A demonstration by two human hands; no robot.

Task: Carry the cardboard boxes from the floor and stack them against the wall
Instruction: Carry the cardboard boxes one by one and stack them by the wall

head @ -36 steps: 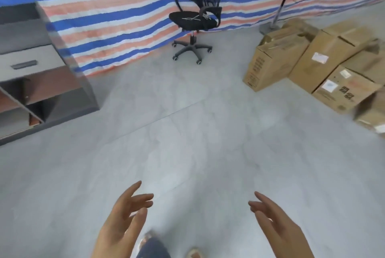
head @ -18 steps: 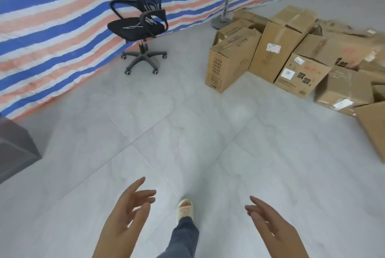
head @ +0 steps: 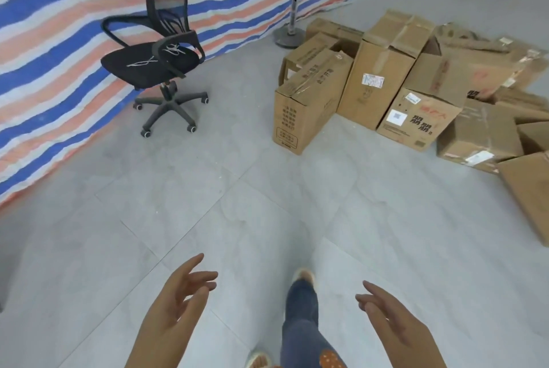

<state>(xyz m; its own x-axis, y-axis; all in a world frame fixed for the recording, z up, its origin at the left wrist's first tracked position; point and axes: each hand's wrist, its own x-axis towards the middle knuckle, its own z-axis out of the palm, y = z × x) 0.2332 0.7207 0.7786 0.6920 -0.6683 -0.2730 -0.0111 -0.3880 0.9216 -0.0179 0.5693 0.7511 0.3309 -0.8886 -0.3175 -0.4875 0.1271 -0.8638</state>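
Note:
Several brown cardboard boxes lie in a loose heap on the grey floor at the upper right. The nearest one tilts forward at the heap's left end. Behind it stands a tall box with a white label, and to its right a box with black characters. A flat piece of cardboard lies at the right edge. My left hand and my right hand hang low in front of me, fingers straight and relaxed, palms facing each other, holding nothing. Both are far from the boxes.
A black office chair on castors stands left of the boxes, before a blue, orange and white striped tarpaulin wall. A floor fan's pole and round base stand behind the boxes. My jeans leg and sandal step forward between my hands.
The view has swung right and closer to the boxes. The grey shelf unit on the left has left the view. My foot has stepped forward. Both hands stay open and empty.

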